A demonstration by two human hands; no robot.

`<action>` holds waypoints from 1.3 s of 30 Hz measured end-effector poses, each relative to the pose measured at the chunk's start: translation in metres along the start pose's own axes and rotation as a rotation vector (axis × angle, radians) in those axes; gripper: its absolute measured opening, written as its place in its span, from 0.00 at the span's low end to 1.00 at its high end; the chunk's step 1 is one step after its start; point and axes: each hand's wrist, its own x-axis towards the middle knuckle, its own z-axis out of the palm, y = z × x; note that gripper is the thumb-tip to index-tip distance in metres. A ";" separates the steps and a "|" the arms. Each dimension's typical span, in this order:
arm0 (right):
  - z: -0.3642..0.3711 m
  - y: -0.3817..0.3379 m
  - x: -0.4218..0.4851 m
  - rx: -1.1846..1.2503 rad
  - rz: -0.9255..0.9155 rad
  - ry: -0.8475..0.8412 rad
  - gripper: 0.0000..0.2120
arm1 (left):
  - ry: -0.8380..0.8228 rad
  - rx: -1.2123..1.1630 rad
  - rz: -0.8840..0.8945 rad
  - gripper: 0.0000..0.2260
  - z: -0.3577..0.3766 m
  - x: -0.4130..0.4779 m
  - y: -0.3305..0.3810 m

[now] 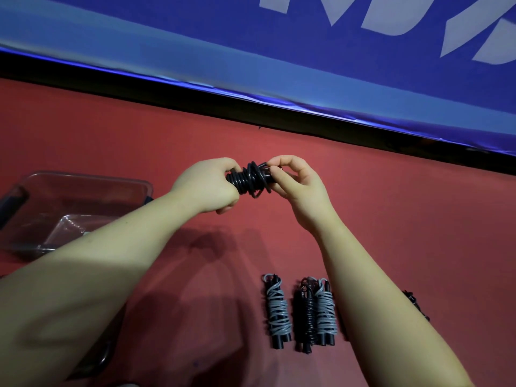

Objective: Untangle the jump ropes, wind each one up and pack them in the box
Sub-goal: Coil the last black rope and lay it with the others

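Observation:
I hold a black jump rope (249, 178), wound into a tight bundle, in the air above the red surface. My left hand (208, 188) grips its left end. My right hand (297, 181) pinches the rope's end at the right side of the bundle. Below, near my right forearm, lie three wound ropes side by side: a grey one (277, 307), a black one (305, 314) and another grey one (325, 310). A clear plastic box (83, 182) stands at the left, partly behind my left forearm. Its inside looks bare where I can see it.
The red surface (391, 219) runs to a black strip and a blue banner (307, 51) at the back. A small part of a black item (413, 300) shows right of my right forearm. A dark curved object (102, 356) lies under my left forearm.

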 end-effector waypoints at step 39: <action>0.014 0.006 0.003 0.651 0.374 0.080 0.13 | 0.016 0.194 0.100 0.16 0.008 0.007 -0.022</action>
